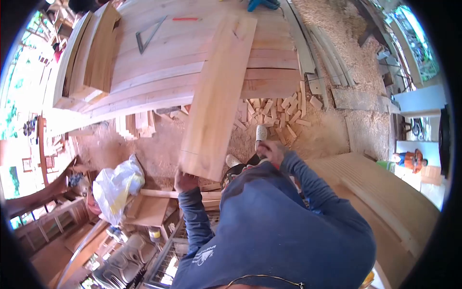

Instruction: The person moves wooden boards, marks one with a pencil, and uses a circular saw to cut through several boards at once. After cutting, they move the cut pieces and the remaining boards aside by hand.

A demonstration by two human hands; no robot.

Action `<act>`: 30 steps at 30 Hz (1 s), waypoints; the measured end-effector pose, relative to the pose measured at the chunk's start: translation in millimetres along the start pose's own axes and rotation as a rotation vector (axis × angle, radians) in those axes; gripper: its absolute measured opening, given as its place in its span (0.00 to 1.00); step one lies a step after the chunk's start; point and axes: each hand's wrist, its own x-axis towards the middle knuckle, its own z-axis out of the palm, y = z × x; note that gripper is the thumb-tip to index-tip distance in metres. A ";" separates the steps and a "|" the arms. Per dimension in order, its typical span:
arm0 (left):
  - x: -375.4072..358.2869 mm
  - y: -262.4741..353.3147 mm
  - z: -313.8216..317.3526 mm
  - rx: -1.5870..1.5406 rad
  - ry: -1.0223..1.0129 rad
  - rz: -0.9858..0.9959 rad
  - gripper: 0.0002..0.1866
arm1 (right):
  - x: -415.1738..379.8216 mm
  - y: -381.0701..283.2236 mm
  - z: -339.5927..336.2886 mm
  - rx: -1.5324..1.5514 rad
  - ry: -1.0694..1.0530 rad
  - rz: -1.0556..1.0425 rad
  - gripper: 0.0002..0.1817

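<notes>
A long, wide wooden board [214, 101] slants from the worktable [159, 67] down toward my body, its far part lying over the table's planks. My left hand [186, 181] grips the near left corner of this board, its fingers partly hidden beneath the wood. Close to my waist, my right hand [273, 151] is closed, apart from the board; what it holds, if anything, is too small to make out. A pencil line crosses the board near its lower end.
On the table lie a triangular square [142, 42], a red marker [186, 19] and a blue tool [263, 5]. Thick beams [94, 53] stand at its left. Offcuts [279, 113] cover the floor beyond my feet. A plastic bag [118, 188] sits left; ridged panels [370, 192] lie right.
</notes>
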 end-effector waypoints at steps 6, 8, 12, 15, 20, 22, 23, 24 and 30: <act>42.1 39.3 40.0 0.227 0.179 0.317 0.35 | 76.8 -48.8 -98.4 -0.168 0.525 -0.392 0.12; 96.7 74.0 9.5 0.480 0.319 0.597 0.33 | 107.0 -65.7 -135.6 -0.201 0.727 -0.248 0.11; 167.4 154.5 16.0 1.366 0.477 0.715 0.29 | 196.4 -55.7 -233.8 -0.327 1.082 -0.422 0.08; 194.2 167.9 99.1 1.574 0.480 0.692 0.28 | 246.1 -50.9 -285.0 -0.523 1.140 -0.357 0.09; 279.3 212.0 122.0 1.834 0.588 0.626 0.29 | 303.0 -55.2 -314.6 -0.650 1.191 -0.225 0.16; 316.3 217.2 136.7 1.776 0.594 0.633 0.29 | 309.8 -71.8 -321.6 -0.652 1.105 -0.318 0.15; 330.1 218.6 143.1 1.748 0.597 0.630 0.28 | 317.8 -79.3 -325.3 -0.654 1.058 -0.359 0.14; 340.7 220.2 151.9 1.797 0.595 0.593 0.28 | 342.9 -67.7 -317.7 -0.539 0.993 -0.382 0.12; 404.5 210.8 224.7 1.972 0.470 0.560 0.31 | 437.0 -153.6 -303.8 -0.215 0.561 -0.569 0.08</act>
